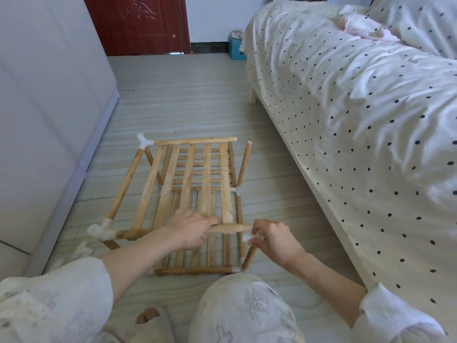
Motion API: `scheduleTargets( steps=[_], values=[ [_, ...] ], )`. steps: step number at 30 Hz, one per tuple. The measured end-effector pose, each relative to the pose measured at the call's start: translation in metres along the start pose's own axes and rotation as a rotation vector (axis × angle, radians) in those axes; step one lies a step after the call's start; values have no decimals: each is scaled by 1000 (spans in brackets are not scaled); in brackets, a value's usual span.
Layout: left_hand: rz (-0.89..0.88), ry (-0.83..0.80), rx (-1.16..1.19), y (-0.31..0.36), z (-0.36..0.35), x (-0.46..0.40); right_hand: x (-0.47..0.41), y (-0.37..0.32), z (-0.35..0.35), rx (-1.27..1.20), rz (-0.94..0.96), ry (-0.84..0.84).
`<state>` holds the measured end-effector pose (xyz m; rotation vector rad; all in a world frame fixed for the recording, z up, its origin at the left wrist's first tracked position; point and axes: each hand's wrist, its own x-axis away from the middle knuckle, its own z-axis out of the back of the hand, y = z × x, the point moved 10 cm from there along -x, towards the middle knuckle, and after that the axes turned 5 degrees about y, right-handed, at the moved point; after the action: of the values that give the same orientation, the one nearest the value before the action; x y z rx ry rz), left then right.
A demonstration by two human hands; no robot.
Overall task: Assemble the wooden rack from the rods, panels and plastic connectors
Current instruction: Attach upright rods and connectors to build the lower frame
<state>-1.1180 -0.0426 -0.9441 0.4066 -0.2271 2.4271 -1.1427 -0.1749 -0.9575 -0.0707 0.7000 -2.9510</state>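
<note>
A partly built wooden rack [193, 174] stands on the floor in front of me, with slatted panels at two levels and white plastic connectors at its left corners [144, 141]. My left hand [190, 229] grips the near rod [230, 228] of the upper panel close to its bare right end. My right hand [272, 237] pinches a white plastic connector [248, 236] just off that rod end. Below my right hand an upright rod [248, 258] rises from the lower corner connector [236, 269]. Another upright rod [243, 163] stands at the far right.
A bed [346, 120] with a dotted sheet runs along the right, close to the rack. A white wardrobe [49, 95] lines the left. Loose white connectors [82, 250] lie on the floor at the near left. My knee [244, 305] and slippered foot [148, 320] sit near the rack's front edge.
</note>
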Motion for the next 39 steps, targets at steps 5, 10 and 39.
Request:
scheduleTargets(
  steps=[5,10,39],
  values=[
    [6,-43,4,-5,-4,6,1,1,2,-42,-2,5],
    [-20,-63,2,0,-9,4,5,13,6,-69,-20,1],
    [-59,267,207,19,3,-18,5,16,-3,-198,11,56]
  ],
)
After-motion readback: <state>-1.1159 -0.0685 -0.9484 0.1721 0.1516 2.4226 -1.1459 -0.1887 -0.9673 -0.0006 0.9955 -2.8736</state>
